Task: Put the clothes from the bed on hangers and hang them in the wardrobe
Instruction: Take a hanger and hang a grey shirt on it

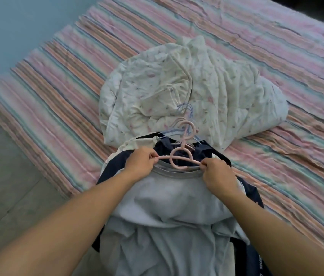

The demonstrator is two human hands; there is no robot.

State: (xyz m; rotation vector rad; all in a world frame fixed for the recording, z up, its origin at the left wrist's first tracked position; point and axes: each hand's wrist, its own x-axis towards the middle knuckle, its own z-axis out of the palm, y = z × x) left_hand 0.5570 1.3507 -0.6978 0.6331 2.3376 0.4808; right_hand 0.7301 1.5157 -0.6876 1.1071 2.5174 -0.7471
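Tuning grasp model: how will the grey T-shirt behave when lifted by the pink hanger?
Likely floppy: the grey T-shirt lies in soft folds. Probably light. The pink hanger looks stiff with beaded arms, so slipping seems unlikely.

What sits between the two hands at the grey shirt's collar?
In the head view, the pink hanger's looped neck spans the gap between the left hand and right hand, just above the grey shirt's collar; each hand pinches one hanger arm.

White lettering on dark garment (261, 264), too blurred to read
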